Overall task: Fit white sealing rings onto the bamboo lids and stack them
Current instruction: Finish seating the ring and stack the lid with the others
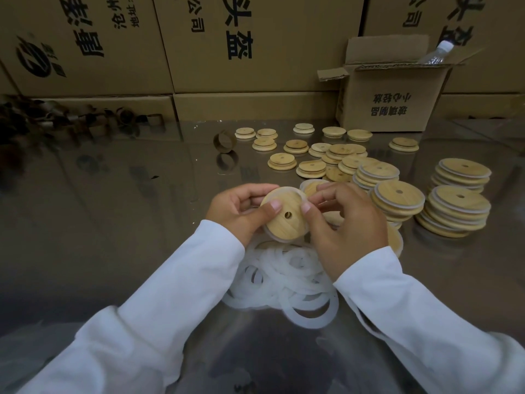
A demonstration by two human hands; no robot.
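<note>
A wall of big brown boxes (227, 44) stands along the far edge of a shiny metal bench (113, 209). A smaller open box (389, 100) sits near the far right corner, and a clear bottle (434, 54) pokes out of its top. Toward the right edge stand stacks of lids (457, 211) with white rings on them. Bare wooden lids (311, 166) lie spread out between the stacks and the far edge. A pile of white rings (287, 277) lies near the front edge, between two white sleeves (159, 294). Above the pile, the left hand (235, 211) and the right hand (346, 226) both hold one bamboo lid (285, 220). The thumbs press on its flat face near the little hole, and the fingers curl round its rim. A white ring (295, 191) sits round that rim. A small brown tube (225, 141) sits left of the bare lids.
</note>
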